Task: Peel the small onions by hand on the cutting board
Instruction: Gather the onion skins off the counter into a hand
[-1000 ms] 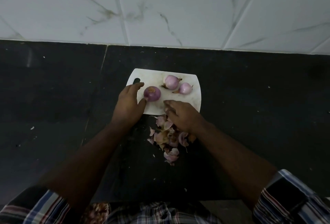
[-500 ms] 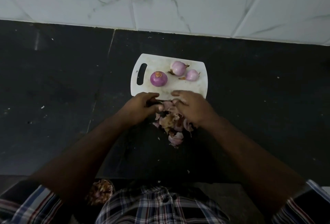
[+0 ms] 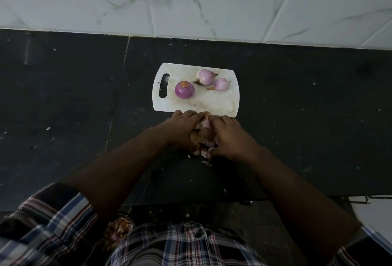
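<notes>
A white cutting board [image 3: 212,102] lies on the black counter. On it sit three peeled onions: a darker purple onion [image 3: 184,89] near the handle slot, a pale onion [image 3: 205,77] behind it, and a smaller pale onion [image 3: 221,84] to its right. Just in front of the board, my left hand [image 3: 181,130] and my right hand [image 3: 230,136] cup a heap of onion skins [image 3: 203,133] from both sides, fingers curled round it. Most of the heap is hidden between the hands.
The black stone counter [image 3: 63,106] runs left and right, backed by a white marbled tile wall [image 3: 191,0]. More onion skins [image 3: 118,229] lie below the counter's front edge at lower left. A white object [image 3: 373,210] shows at the lower right.
My left hand left the darker onion on the board and came down to the skins. Both hands have closed in on the heap, gathering it between them.
</notes>
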A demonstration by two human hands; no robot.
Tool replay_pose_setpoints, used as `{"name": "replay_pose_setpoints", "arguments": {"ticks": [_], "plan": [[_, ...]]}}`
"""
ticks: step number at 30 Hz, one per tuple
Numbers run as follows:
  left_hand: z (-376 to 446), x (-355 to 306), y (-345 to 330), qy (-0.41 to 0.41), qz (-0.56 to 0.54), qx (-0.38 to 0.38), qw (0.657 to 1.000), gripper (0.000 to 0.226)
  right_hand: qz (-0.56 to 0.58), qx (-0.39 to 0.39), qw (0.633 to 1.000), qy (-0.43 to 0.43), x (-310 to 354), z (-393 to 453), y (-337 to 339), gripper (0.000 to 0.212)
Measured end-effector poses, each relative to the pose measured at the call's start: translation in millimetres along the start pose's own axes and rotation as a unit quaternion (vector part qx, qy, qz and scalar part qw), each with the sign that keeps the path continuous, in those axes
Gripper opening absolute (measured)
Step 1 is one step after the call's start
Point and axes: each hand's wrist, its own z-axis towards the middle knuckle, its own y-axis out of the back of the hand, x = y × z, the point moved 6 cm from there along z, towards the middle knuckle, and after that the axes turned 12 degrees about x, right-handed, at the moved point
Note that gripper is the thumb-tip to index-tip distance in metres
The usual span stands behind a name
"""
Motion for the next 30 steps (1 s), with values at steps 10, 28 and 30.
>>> {"name": "replay_pose_setpoints", "arguments": {"ticks": [10,28,30], "plan": [[-2.6,4.1,-11.3,0.034,-0.012,-0.005,0.999,0.139,0.011,0.022,1.000,0.007,8.4,10.6,-4.1,0.128],[-12.9,-8.9,-3.1,0.037,-0.091,-0.055,0.994,0.065,0.075,0.011,0.997,0.031,8.0,20.4,-4.9,0.118],[-16.5,-9.2,-2.5,0.034,-0.105,-0.062,0.992,0.060,0.074,0.022,0.996,0.032,6.7,17.8,-7.1,0.123]]}}
